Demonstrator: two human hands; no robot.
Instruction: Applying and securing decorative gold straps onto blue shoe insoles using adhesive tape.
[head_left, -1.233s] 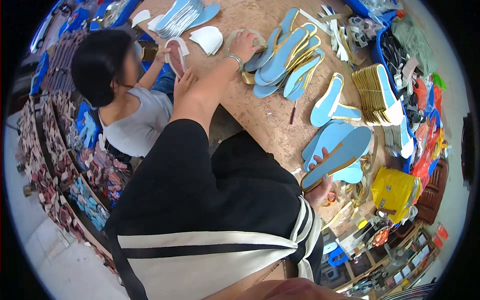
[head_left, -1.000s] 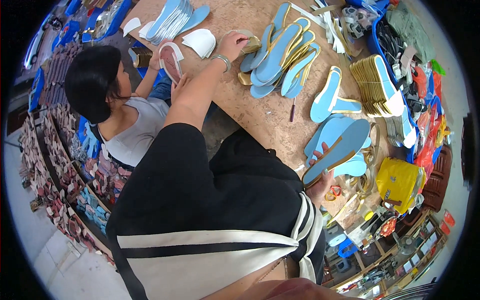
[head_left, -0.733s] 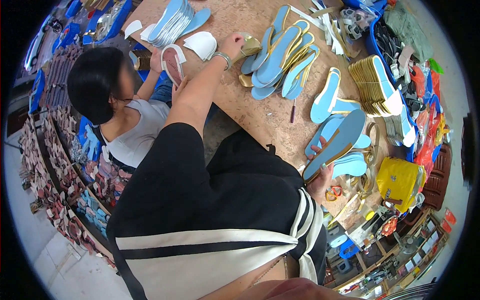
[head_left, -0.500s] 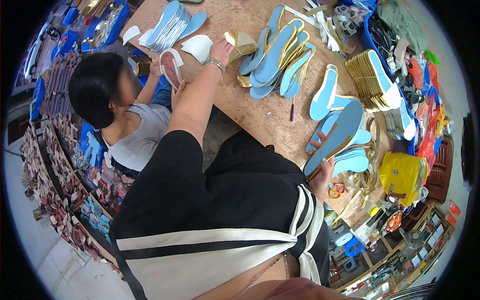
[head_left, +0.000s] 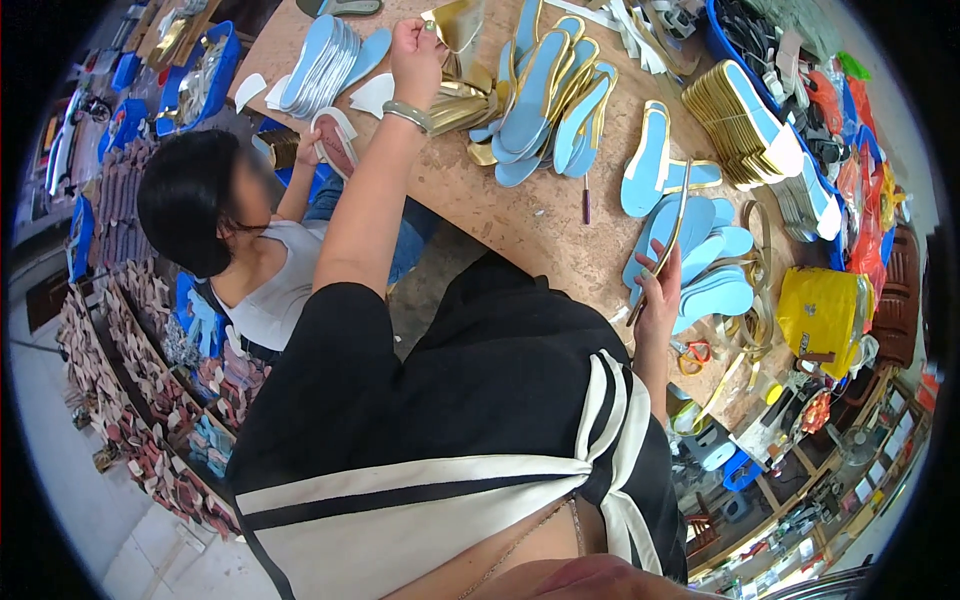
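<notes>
My left hand (head_left: 416, 58), raised over the table's far side, pinches a shiny gold sheet piece (head_left: 460, 24) at its edge. Below that piece lies a stack of gold pieces (head_left: 455, 110). My right hand (head_left: 656, 290) grips an insole (head_left: 682, 222) turned edge-on, so only its thin brownish rim shows. Beside this hand lie several loose light-blue insoles (head_left: 715, 298). A pile of blue insoles with gold edging (head_left: 535, 95) sits between my hands, and a small dark-handled tool (head_left: 587, 205) rests just below it.
At left a co-worker (head_left: 265, 235) sits holding a pink sandal sole (head_left: 335, 140). White-edged blue insoles (head_left: 318, 65) are stacked at the far left. To the right are bundled gold insoles (head_left: 735, 125), orange-handled scissors (head_left: 694, 356) and a yellow bag (head_left: 822, 318). The table edge (head_left: 480, 235) runs before me.
My left hand has lifted a gold piece up and away from its stack. My right hand has turned the insole from its face to edge-on and more upright.
</notes>
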